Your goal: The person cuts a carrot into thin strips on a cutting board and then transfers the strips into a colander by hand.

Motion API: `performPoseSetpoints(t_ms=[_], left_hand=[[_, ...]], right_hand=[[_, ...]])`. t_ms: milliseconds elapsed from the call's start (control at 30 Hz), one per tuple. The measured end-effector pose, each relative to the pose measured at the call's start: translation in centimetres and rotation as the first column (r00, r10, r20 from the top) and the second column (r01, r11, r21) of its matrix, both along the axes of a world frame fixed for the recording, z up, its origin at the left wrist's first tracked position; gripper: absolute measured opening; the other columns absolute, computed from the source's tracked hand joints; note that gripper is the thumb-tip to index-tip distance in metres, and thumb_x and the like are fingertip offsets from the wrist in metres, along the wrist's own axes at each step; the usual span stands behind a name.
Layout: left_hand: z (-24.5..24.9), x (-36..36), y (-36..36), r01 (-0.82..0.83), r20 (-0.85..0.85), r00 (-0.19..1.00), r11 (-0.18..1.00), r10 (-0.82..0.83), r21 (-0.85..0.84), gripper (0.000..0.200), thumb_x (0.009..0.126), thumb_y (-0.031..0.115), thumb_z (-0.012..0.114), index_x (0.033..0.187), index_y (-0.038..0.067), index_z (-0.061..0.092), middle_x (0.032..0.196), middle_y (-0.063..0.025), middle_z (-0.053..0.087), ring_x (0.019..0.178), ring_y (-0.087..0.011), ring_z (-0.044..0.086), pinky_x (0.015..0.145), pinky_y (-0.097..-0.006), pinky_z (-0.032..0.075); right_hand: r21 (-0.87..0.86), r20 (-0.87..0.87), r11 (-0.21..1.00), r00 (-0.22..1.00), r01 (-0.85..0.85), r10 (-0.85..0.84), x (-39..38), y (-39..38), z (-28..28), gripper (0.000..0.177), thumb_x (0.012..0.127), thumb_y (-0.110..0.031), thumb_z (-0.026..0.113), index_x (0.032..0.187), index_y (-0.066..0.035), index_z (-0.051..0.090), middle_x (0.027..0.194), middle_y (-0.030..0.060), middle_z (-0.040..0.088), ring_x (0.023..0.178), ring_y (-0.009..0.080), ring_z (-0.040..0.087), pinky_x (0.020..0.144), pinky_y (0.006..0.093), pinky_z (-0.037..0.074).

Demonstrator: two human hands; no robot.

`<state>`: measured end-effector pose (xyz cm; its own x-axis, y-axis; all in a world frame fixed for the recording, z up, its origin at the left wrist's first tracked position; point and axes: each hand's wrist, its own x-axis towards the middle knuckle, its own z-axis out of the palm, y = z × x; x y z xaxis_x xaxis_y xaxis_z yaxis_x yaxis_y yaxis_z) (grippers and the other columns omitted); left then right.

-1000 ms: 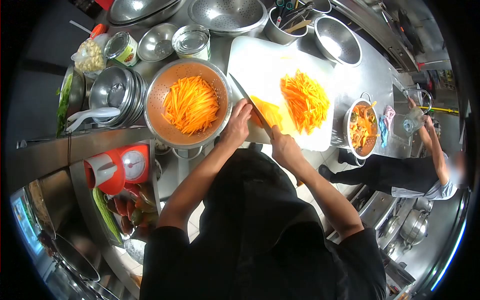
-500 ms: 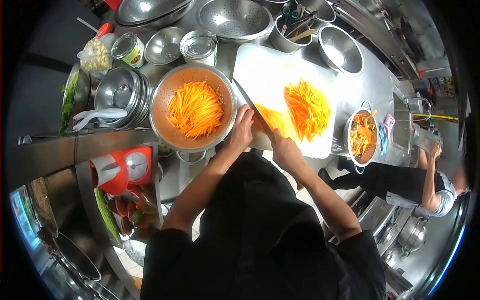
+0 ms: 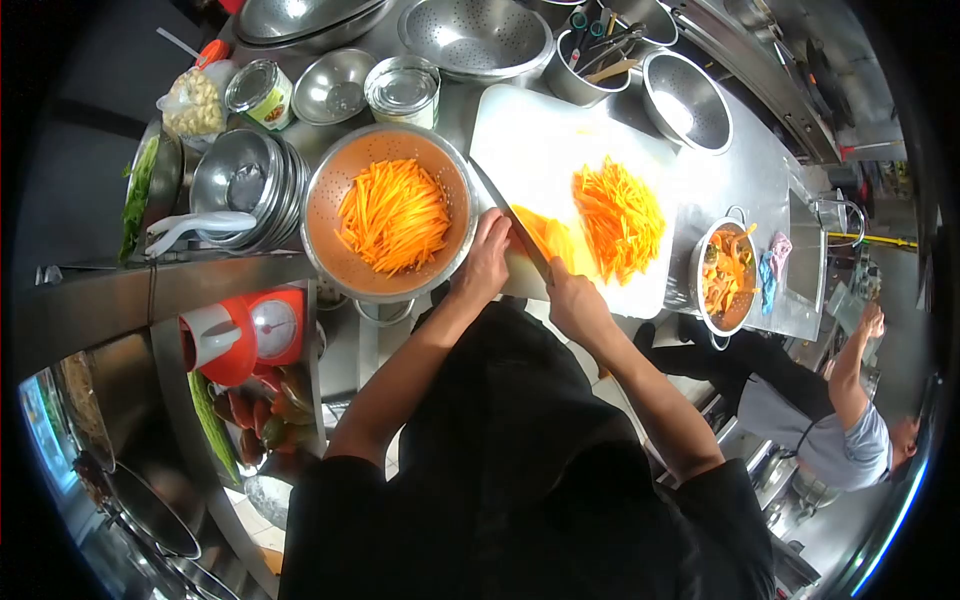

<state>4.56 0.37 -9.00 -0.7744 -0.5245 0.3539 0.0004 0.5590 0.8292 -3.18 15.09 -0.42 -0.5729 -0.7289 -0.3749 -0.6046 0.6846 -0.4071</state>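
My right hand [image 3: 578,300] is closed around the handle of a long kitchen knife [image 3: 497,195], whose blade slants across the near left part of a white cutting board [image 3: 510,125]. My left hand [image 3: 485,258] has its fingers bent and pressed together beside the blade, on a piece of carrot that they mostly cover. Thin carrot slices [image 3: 546,238] lie just right of the blade. Farther right on the board is a heap of carrot strips [image 3: 620,222]. Left of the board, a metal colander [image 3: 318,235] holds more carrot strips [image 3: 393,217].
Cans [image 3: 403,90], bowls and a large colander [image 3: 475,38] line the back. A pot of utensils [image 3: 585,85] stands behind the board. At right are a colander of vegetable scraps [image 3: 728,275], a sink [image 3: 805,265] and a co-worker [image 3: 830,430] holding a clear container.
My hands and the knife stay nearly in place, with the view shifted slightly. At right, the co-worker has bent and moved, the arm now at a different angle.
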Motion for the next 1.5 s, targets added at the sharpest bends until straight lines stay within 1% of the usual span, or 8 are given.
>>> performPoseSetpoints(t_ms=[100,300,400,567,733,867,1167,1500], left_hand=[[-0.2,0.5,0.5,0.007,0.044,0.999,1.000,-0.008,0.023,0.029,0.083,-0.010,0.051,0.111,-0.004,0.053,0.119,-0.0219,0.051,0.109,-0.0411,0.053,0.087,-0.0434,0.046],[-0.4,0.6,0.7,-0.033,-0.009,0.999,0.999,0.033,-0.006,0.028,0.084,-0.009,0.051,0.111,-0.002,0.054,0.121,-0.0208,0.051,0.106,-0.0401,0.055,0.087,-0.0425,0.047],[0.6,0.5,0.9,-0.095,0.174,0.980,0.995,0.092,0.011,0.028,0.088,-0.003,0.052,0.115,0.003,0.050,0.126,-0.0180,0.049,0.112,-0.0383,0.054,0.090,-0.0404,0.048],[0.8,0.2,1.6,-0.153,0.146,0.976,0.986,0.162,-0.071,0.030,0.088,-0.001,0.053,0.117,0.003,0.048,0.125,-0.0184,0.048,0.109,-0.0393,0.054,0.085,-0.0427,0.048],[-2.0,-0.1,1.1,-0.202,0.043,0.979,0.979,0.201,0.039,0.033,0.086,-0.005,0.055,0.118,0.001,0.049,0.113,-0.0191,0.052,0.105,-0.0370,0.055,0.088,-0.0412,0.047],[-2.7,0.4,-0.1,-0.036,-0.040,0.998,0.990,0.042,0.134,0.024,0.089,-0.009,0.048,0.112,-0.003,0.052,0.107,-0.0149,0.051,0.090,-0.0247,0.057,0.079,-0.0315,0.049],[-0.7,0.3,0.0,0.038,-0.069,0.997,0.995,-0.032,0.087,0.023,0.084,-0.012,0.052,0.106,-0.005,0.058,0.100,-0.0147,0.055,0.096,-0.0283,0.059,0.077,-0.0318,0.050],[-1.3,0.5,-0.1,0.106,0.002,0.994,0.993,-0.106,0.058,0.030,0.083,-0.019,0.045,0.110,-0.011,0.054,0.111,-0.0192,0.052,0.099,-0.0312,0.058,0.085,-0.0309,0.054]], right_hand=[[0.039,0.074,0.999,0.997,0.005,-0.008,0.7,1.8,2.2,0.020,0.086,-0.007,0.057,0.102,-0.001,0.045,0.074,0.0300,0.062,0.074,0.0485,0.062,0.069,0.0552,0.048],[-0.072,-0.005,0.997,1.000,0.023,-0.023,0.8,0.1,-2.4,0.025,0.079,0.000,0.052,0.103,0.000,0.044,0.067,0.0291,0.061,0.068,0.0468,0.063,0.067,0.0553,0.050],[-0.100,-0.012,0.995,1.000,-0.004,0.003,0.5,0.0,-4.1,0.025,0.080,-0.003,0.054,0.103,-0.001,0.045,0.067,0.0285,0.061,0.068,0.0462,0.063,0.065,0.0553,0.050],[-0.082,0.055,0.997,0.998,0.011,-0.006,0.1,1.9,-3.8,0.019,0.083,-0.005,0.055,0.099,-0.001,0.047,0.070,0.0292,0.062,0.069,0.0464,0.063,0.065,0.0559,0.049],[-0.099,0.101,0.995,0.995,0.015,-0.005,0.0,2.6,-3.5,0.016,0.083,-0.006,0.054,0.097,-0.001,0.048,0.072,0.0290,0.062,0.070,0.0466,0.063,0.067,0.0547,0.049],[-0.109,0.110,0.994,0.993,-0.021,0.033,-0.5,2.5,-3.2,0.015,0.084,-0.007,0.054,0.097,-0.001,0.048,0.072,0.0282,0.062,0.070,0.0461,0.063,0.068,0.0537,0.049],[-0.085,0.032,0.996,0.999,-0.025,0.028,0.1,3.5,-0.3,0.022,0.078,0.001,0.049,0.100,0.003,0.046,0.068,0.0299,0.061,0.065,0.0463,0.062,0.064,0.0548,0.050],[0.067,0.069,0.996,0.996,-0.057,0.052,0.7,4.8,3.8,0.025,0.076,0.002,0.047,0.101,0.003,0.045,0.071,0.0312,0.061,0.070,0.0484,0.062,0.067,0.0571,0.049]])
